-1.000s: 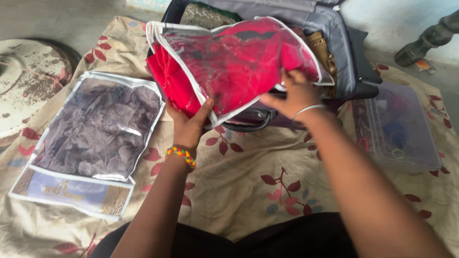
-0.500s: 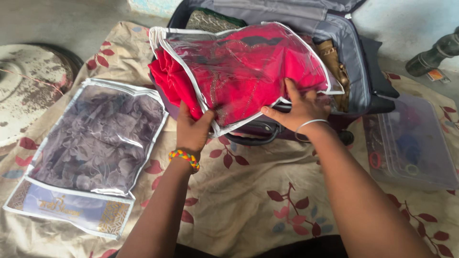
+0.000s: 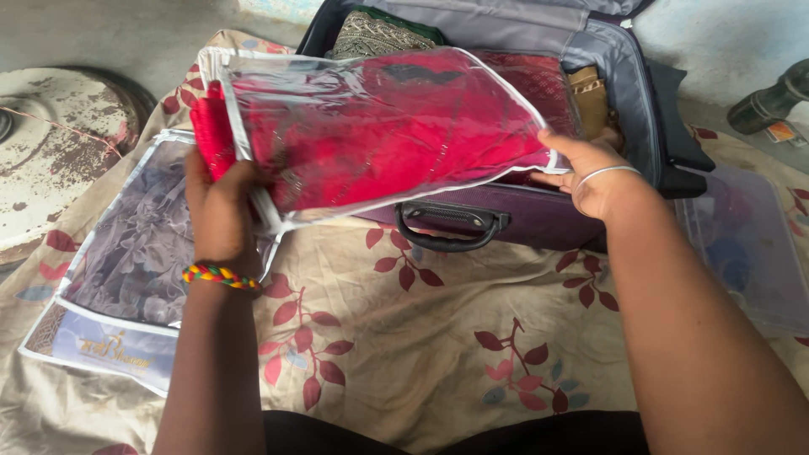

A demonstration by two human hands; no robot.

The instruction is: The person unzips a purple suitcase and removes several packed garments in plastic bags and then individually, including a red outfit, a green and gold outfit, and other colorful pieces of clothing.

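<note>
- Left hand [image 3: 221, 211]: fingers curled round the left end of the clear pouch [image 3: 371, 126], gripping its white-piped edge; beaded band w/ red, yellow, green on wrist.
- Right hand [image 3: 592, 173]: palm up under pouch's right corner, fingers partly spread, thumb on the edge; thin metal bangle on wrist.
- Clear pouch: see-through plastic w/ white trim, red folded cloth inside, some red sticking out at the left end. Held level in the air betw. both hands, over the suitcase's near wall.
- Suitcase [image 3: 539, 223]: dark purple, lid open, black handle [image 3: 451, 223] on near side, just below pouch. Inside behind pouch: green-patterned fabric, maroon piece, tan item on the right.
- 2nd pouch [image 3: 126, 253]: flat, grey-purple floral cloth, lies left of suitcase, partly under left hand/forearm.
- Plastic box [image 3: 750, 253]: clear, lidded, right of suitcase, contents blurred.
- Bedsheet [image 3: 421, 337]: beige w/ red leaf print, under suitcase & both pouches.
- Round metal lid [image 3: 50, 143]: rusty white, far left of suitcase, off the sheet.
</note>
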